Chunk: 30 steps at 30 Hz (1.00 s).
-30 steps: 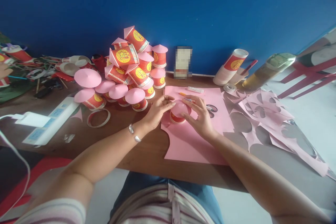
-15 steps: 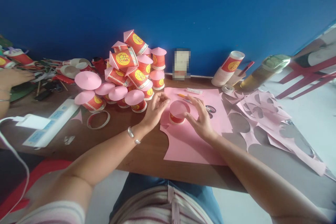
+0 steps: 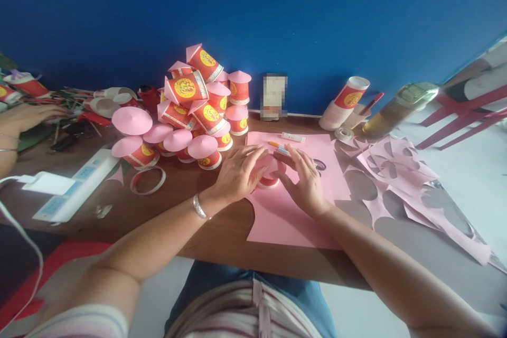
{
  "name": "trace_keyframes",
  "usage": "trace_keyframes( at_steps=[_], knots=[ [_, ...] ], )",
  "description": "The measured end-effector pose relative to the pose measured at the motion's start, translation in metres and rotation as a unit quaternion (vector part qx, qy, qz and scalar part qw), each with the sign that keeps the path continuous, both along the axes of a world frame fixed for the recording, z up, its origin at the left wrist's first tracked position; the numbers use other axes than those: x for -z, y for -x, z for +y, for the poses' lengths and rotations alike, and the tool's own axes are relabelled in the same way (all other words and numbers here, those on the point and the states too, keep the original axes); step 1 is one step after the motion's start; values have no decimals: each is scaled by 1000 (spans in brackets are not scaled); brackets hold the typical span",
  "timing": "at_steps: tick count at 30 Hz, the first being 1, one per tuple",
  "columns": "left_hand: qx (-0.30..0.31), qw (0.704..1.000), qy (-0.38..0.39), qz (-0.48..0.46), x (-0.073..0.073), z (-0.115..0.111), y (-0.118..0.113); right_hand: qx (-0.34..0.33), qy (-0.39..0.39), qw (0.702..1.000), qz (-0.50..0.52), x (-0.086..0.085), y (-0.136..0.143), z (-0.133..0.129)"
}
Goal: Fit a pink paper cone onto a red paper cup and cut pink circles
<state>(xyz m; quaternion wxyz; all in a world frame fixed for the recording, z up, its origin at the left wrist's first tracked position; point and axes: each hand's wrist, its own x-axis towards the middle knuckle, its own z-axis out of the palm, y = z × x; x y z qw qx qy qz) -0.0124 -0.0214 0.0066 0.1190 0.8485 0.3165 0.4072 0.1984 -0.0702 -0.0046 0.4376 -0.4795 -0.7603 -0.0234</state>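
A pink paper cone (image 3: 271, 168) tops a red paper cup (image 3: 268, 184) standing upside down on the pink paper sheet (image 3: 295, 222). My left hand (image 3: 240, 173) curves around the cone's left side, its thumb and fingers against the edge. From the right, my right hand (image 3: 304, 178) bends around the same cone, thumb touching it. The fingers hide much of the cone and cup. Just behind lie an orange-tipped pen (image 3: 278, 145) and a white glue stick (image 3: 293, 137). Dark-handled scissors (image 3: 320, 165) show partly past my right hand.
Several finished cups with pink cones (image 3: 186, 90) are piled at left. A power strip (image 3: 77, 187) and a paper ring (image 3: 148, 180) lie nearer. Another person's hand (image 3: 31, 116) is at far left. Pink scraps (image 3: 396, 169), tape (image 3: 344, 133) and a bottle (image 3: 400, 108) stand right.
My left hand has moved right and closed in on the cone's left side. My right hand's fingers have bent in over its right side. The other person's hand has shifted slightly right.
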Motion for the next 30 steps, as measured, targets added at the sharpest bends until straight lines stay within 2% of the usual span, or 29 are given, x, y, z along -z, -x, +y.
trace_keyframes(
  at_steps=[4,7,12,18,26,30],
  knots=[
    [-7,995,-97,24,2,3,0,0,-36,999,-10,1,1,1],
    [-12,991,-128,30,2,3,0,0,-33,999,-2,3,1,1],
    [-2,992,-119,35,0,2,1,-1,-15,1000,7,4,-2,0],
    [24,997,-64,45,-1,3,-3,11,-1,1000,2,6,-3,2],
    [29,997,-62,36,-1,6,-4,8,-14,1000,-2,6,-3,2],
    [21,997,-61,42,-1,4,-4,-8,43,997,68,4,-1,1]
  ],
)
